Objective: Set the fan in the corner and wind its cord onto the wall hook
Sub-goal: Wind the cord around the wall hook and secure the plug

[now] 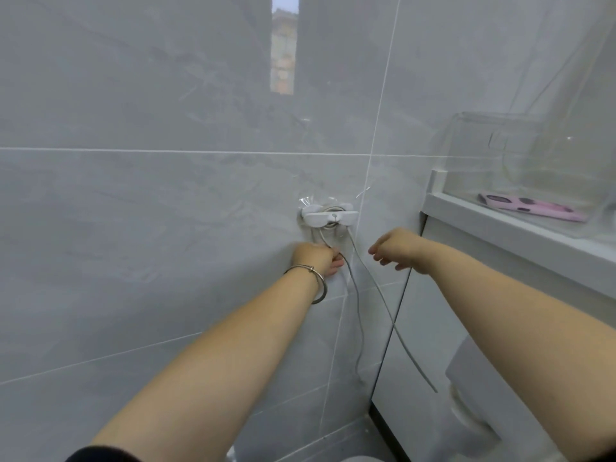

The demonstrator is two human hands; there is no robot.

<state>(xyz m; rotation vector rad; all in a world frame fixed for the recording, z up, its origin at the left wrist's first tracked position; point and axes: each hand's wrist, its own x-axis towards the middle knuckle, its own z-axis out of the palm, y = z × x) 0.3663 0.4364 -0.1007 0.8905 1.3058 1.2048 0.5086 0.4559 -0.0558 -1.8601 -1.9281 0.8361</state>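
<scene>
The cord (413,357) is looped over the white wall hook (328,216), which is stuck to the grey tiled wall (150,201) just left of a vertical grout line. Two grey strands hang from the hook. One drops from its left side and passes through the left hand (316,258); the other leaves its right side and slants down to the right, ending in a free end in front of the white cabinet (430,328).

The left hand sits right under the hook, close against the wall, its fingers (335,263) curled round the left strand and gripping it. A thin metal bracelet (315,283) circles that wrist. The right hand (398,248) hovers just right of the hook and apart from the wall; its fingers (376,255) hang loosely bent, pointing towards the cord, and hold nothing. The right strand runs just below them, seemingly without touching.

The fan itself cannot be made out with any certainty.

To the right, the cabinet's top ledge carries a clear plastic box (500,141), and a pink flat object (530,208) lies inside it. A window shows as a narrow reflection (283,45) high on the glossy wall.
</scene>
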